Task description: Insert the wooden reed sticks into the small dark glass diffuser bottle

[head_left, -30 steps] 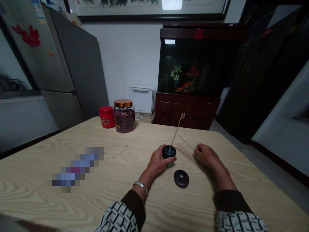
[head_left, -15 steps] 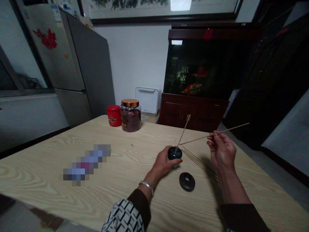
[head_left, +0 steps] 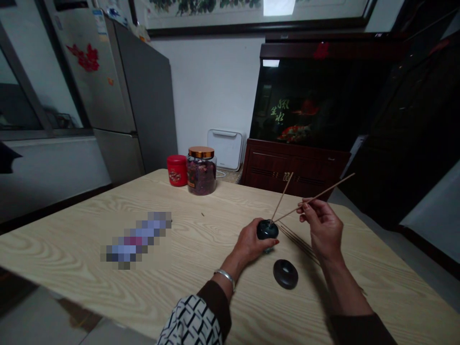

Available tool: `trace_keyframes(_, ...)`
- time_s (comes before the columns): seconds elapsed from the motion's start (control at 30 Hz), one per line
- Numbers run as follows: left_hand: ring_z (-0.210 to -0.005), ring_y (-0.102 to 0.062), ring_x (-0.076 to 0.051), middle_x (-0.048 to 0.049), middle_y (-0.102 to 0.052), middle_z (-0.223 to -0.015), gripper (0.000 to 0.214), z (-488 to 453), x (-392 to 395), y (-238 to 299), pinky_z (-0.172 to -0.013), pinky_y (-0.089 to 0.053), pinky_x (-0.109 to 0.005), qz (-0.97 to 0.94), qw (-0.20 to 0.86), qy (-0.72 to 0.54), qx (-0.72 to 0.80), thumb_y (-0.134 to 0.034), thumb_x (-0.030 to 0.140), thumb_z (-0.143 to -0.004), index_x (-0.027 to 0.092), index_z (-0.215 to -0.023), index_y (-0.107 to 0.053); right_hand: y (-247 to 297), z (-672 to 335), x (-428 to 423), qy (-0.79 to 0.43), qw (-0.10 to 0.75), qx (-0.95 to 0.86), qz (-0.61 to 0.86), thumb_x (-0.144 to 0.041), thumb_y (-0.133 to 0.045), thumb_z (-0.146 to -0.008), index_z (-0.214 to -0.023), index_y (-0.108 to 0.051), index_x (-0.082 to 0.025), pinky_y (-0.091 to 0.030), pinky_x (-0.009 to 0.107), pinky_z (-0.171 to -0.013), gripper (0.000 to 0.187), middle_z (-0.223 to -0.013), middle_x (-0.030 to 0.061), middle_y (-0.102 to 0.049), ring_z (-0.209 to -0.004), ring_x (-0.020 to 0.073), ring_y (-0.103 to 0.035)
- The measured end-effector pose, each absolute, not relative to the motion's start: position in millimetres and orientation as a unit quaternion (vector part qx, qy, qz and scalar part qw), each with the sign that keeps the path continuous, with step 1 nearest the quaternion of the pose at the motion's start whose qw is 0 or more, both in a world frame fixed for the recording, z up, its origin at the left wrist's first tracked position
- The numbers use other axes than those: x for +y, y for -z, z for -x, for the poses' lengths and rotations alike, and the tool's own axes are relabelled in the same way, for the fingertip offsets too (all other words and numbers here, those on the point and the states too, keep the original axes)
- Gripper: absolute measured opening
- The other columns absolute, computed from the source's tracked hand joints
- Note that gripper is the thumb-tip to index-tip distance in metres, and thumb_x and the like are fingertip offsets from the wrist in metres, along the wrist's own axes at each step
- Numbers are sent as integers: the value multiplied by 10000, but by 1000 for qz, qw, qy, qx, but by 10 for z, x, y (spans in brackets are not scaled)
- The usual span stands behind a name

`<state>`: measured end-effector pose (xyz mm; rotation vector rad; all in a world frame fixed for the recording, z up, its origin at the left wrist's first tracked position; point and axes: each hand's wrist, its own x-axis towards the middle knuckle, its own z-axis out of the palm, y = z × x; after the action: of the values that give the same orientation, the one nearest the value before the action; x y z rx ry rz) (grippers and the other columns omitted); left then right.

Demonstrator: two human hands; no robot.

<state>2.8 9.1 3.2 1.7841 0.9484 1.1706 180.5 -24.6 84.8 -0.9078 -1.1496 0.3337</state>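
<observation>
My left hand [head_left: 248,243] is wrapped round a small dark glass bottle [head_left: 268,231] on the table. One thin wooden reed stick [head_left: 282,195] stands slanted in the bottle's mouth. Between thumb and fingertips, my right hand [head_left: 325,229] pinches a second reed stick [head_left: 336,185]. Its lower end is at the bottle's mouth; whether it has gone inside I cannot tell. Several loose reed sticks [head_left: 299,243] lie on the table beside the bottle, partly hidden behind my right hand. Nearer to me rests a dark round ring-like piece [head_left: 285,274] with a small hollow in its middle.
On the wooden table [head_left: 172,292] lies a blurred-out bluish item [head_left: 138,239] at left. A red canister [head_left: 177,171] and a jar with a copper lid [head_left: 201,172] stand at the far edge. Beyond are a fridge [head_left: 149,96] and a fish tank [head_left: 323,100].
My right hand has moved left and tilted its reed stick more steeply, bringing the lower end to the bottle's mouth. My left hand still holds the bottle. The view has shifted slightly.
</observation>
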Motion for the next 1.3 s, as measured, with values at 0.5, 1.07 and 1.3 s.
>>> trace_keyframes(0.5,-897,-645,-227,-54,-701,-988,600,-34,75,-58,-802,-514,-330,-699,391,-457,388,-839,429,-633,189,-1139,-626,-436,-2582,-194,-26,250,-612,750,-369,-568,-826,-858,-692,-230,-432,324,-709,189,-899,69,-718,-826,230,-654)
trace_keyframes(1.07,-929,-651,-249,-75,-699,-1013,614,-36,73,-60,-845,-535,-370,-693,395,-465,383,-842,417,-625,185,-1150,-624,-147,-2765,-144,-133,163,-635,743,-256,-582,-758,-722,-661,-200,-391,239,-617,103,-737,15,-701,-701,150,-612)
trace_keyframes(1.3,-920,-654,-248,-78,-701,-1010,631,-43,67,-77,-835,-547,-368,-689,398,-460,394,-854,433,-605,187,-1141,-629,-923,-2611,-440,15,553,-519,652,-369,-655,-766,-842,-670,-225,-435,274,-600,164,-775,27,-677,-677,168,-597)
